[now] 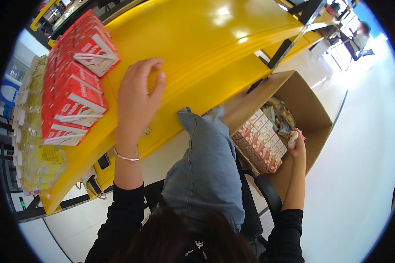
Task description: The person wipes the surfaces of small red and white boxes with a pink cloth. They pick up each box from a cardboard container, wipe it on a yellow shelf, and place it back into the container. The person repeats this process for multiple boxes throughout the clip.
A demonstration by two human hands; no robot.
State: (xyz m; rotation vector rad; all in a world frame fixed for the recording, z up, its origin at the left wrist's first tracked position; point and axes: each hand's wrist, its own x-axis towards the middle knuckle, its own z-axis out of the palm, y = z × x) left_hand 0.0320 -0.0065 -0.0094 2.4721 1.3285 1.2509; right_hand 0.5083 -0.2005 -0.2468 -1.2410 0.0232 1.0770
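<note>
My left hand (138, 92) hovers over the near edge of the yellow table (197, 39), thumb apart from loosely bent fingers, holding nothing. It is nearest to the stacked red-and-white drink cartons (77, 94) on its left. My right hand (299, 147) reaches into a large open cardboard box (309, 103) at the right, closed on a small wrapped packet (292, 139) with pale and pink parts. In the box, beside that hand, stand rows of small white-and-brown drink cartons (260, 142). Behind them lies a heap of wrapped snack packets (280, 116).
Clear bottles of yellowish liquid (35, 127) line the table's left end. A black chair armrest (267, 193) stands between my legs and the box. Dark metal supports (281, 52) rise beyond the box. Another person (361, 37) sits far off at the upper right.
</note>
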